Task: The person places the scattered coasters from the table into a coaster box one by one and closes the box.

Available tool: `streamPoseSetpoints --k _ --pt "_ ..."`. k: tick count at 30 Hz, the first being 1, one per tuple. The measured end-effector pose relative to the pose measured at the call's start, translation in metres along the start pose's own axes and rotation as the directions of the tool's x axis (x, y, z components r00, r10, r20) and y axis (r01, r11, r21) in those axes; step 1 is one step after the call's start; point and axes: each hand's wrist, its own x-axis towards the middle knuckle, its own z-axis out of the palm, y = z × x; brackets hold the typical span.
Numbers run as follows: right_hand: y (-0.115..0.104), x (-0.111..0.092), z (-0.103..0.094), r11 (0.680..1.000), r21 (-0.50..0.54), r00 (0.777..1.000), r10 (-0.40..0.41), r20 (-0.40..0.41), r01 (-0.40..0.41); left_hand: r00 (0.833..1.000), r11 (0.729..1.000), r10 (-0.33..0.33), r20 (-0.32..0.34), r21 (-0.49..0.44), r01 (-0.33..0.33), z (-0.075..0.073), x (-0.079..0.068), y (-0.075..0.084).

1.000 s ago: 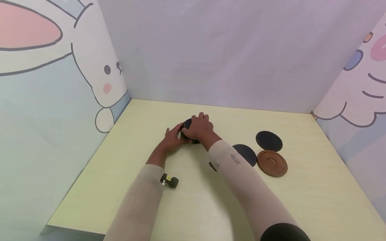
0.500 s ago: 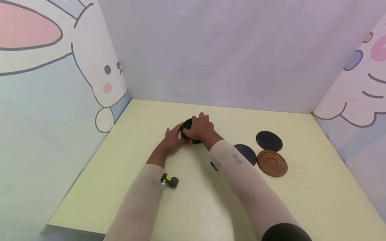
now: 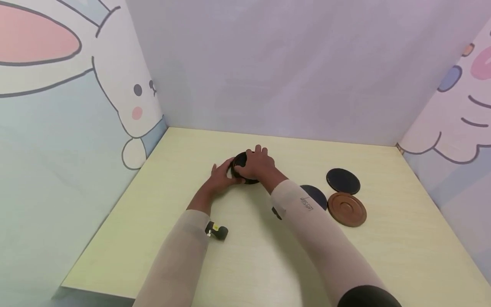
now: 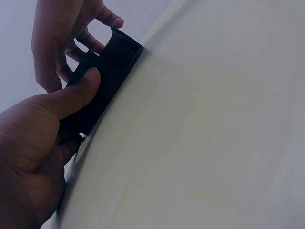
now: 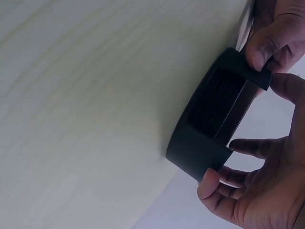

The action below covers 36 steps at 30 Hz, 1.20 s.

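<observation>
Toward the far side of the table, both hands are on a black round coaster holder (image 3: 240,160). Wide cut-outs in its side wall show in the right wrist view, with a dark brownish edge inside near the top. My left hand (image 3: 220,179) grips the holder from the left, its thumb (image 4: 88,86) flat against the side wall. From above, my right hand (image 3: 258,165) spans the top with bent fingers; one fingertip (image 5: 208,183) touches the outer rim. Much of the holder's top is hidden under this hand.
To the right on the pale table (image 3: 245,264) lie a brown coaster (image 3: 347,209), a black coaster (image 3: 343,181) behind it and another black coaster (image 3: 316,197), partly covered by the right sleeve. Fabric walls stand behind and at both sides.
The right hand and forearm have shifted slightly to the right over the holder. The left hand keeps its grip, and the loose coasters lie as before.
</observation>
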Motion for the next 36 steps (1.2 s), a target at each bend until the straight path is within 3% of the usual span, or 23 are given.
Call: streamPoseSetpoints --k 10,23,36 --pt "0.026 -0.010 -0.005 0.995 0.063 0.997 -0.073 -0.014 0.074 1.000 0.999 -0.014 0.004 0.034 0.014 0.002 0.001 -0.001" --pt "0.065 -0.038 -0.013 0.992 0.122 0.998 0.013 0.064 -0.020 1.000 0.999 0.014 -0.015 0.034 -0.013 0.000 0.001 0.000" --pt "0.096 -0.068 -0.019 0.998 0.015 0.997 0.060 0.051 -0.061 1.000 0.999 0.025 -0.008 0.039 -0.025 -0.001 -0.001 0.001"
